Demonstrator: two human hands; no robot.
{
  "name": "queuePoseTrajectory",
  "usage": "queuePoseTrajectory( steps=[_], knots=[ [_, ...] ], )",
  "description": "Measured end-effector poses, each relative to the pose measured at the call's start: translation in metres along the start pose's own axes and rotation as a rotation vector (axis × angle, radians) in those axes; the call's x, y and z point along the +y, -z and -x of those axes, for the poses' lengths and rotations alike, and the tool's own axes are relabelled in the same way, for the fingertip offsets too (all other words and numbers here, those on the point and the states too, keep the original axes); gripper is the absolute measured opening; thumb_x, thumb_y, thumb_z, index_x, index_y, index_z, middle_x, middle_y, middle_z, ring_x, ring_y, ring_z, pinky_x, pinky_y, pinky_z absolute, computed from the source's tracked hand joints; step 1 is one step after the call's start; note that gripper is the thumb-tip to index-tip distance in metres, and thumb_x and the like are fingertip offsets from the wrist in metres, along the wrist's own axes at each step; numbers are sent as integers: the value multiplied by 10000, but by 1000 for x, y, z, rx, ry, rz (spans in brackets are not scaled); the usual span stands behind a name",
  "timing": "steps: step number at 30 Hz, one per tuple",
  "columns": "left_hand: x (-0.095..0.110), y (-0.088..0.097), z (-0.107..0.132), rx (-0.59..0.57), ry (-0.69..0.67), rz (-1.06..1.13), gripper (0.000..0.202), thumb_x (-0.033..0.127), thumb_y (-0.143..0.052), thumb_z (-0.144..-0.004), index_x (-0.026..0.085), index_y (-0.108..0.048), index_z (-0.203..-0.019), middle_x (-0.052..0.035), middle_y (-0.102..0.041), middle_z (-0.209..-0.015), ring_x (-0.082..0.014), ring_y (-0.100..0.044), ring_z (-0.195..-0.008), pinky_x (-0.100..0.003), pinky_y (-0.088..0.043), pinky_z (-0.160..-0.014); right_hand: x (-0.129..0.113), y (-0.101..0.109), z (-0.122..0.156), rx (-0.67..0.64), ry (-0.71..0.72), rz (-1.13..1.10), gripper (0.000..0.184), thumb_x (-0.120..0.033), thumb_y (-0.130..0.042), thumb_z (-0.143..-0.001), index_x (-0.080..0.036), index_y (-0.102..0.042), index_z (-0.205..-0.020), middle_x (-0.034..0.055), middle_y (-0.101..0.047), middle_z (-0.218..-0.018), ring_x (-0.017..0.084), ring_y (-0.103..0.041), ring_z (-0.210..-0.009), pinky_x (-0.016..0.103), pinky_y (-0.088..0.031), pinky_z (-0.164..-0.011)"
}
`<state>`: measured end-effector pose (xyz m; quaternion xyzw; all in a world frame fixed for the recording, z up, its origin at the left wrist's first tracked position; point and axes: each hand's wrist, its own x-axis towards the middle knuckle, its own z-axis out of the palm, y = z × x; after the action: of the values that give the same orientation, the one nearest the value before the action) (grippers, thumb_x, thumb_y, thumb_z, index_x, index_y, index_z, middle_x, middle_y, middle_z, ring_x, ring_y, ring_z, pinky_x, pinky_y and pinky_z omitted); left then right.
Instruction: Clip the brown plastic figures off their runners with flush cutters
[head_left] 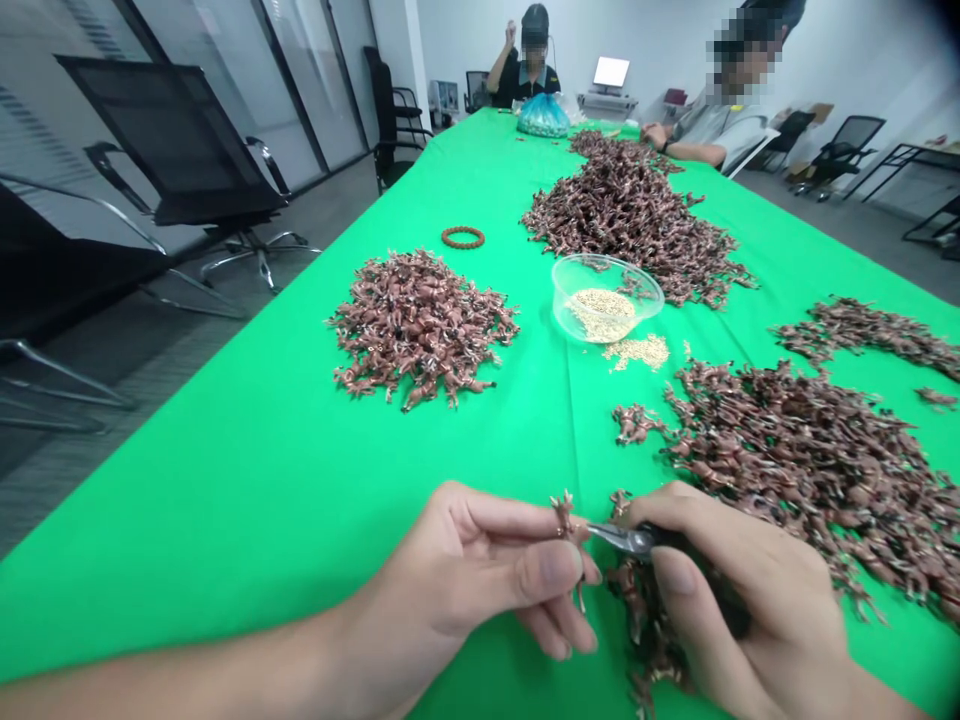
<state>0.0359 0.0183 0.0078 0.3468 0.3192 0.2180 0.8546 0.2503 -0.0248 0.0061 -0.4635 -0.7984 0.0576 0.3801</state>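
Between the thumb and fingers of my left hand [495, 570] is a small brown figurine [564, 515], apparently an animal with thin limbs. My right hand [757, 570] grips a pair of pliers [630, 540], whose pointed metal tips reach the figurine's side; whether they pinch a tiny part there I cannot make out. Under and beside my right hand lie more of these figurines, partly hidden by it. A large pile of figurines [817, 470] spreads to the right. Ahead stands a clear plastic bowl [566, 310] with small gold-coloured pieces [602, 305] inside, and some spilled beside it [637, 351].
A separate figurine heap [424, 325] sits left of the bowl, and a bigger one [637, 215] lies behind it. A beaded bracelet [463, 237] rests on the green tablecloth [285, 500]. Two people sit at the far end near a blue bag [544, 116]. Office chairs [180, 150] stand left.
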Motion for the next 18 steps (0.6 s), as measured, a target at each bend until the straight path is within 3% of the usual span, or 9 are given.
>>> queuePoseTrajectory(
  steps=[9,18],
  knots=[
    [-2,3,0,-8,-16,-18,286,388,-785,-820,115,-765,-737,-25,-650,-599,-73,-594,-506,-154,-477,-544,4,0,6,7,36,54,127,-191,-525,-937,-167,-601,-1036,74,-714,-866,166,-690,-766,250,-529,-594],
    [2,0,1,-103,-2,-62,212,287,-736,-878,80,-778,-870,-79,-671,-796,-135,-673,-691,-230,-554,-664,4,2,3,28,80,65,108,-166,-548,-918,-147,-601,-1010,86,-717,-857,172,-697,-780,246,-522,-573]
  ],
)
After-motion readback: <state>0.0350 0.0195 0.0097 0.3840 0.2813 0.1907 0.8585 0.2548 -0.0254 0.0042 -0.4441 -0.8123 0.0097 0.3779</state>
